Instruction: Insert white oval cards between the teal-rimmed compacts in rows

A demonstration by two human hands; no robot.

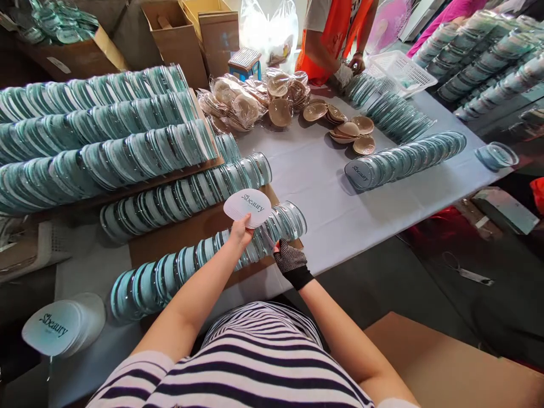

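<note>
My left hand [242,232], bare, is closed on a stack of white oval cards [246,205] with "Sbeaury" printed on the top one. My right hand [292,260] wears a black dotted fingerless glove. Its fingers are closed near a thin card edge [268,240] beside the stack; whether they pinch it I cannot tell. Below both hands runs a row of clear-wrapped, teal-and-white round packages [170,269], lying on a brown cardboard sheet [142,245]. Another such row [187,195] lies just behind it.
Stacked rows of wrapped packages [106,161] fill the left. More oval cards [53,328] lie at the lower left. Beige bagged pads [240,102] and a package row [408,158] lie across the white table [317,226]. A co-worker in an orange vest [325,42] handles packages near a white basket [402,71].
</note>
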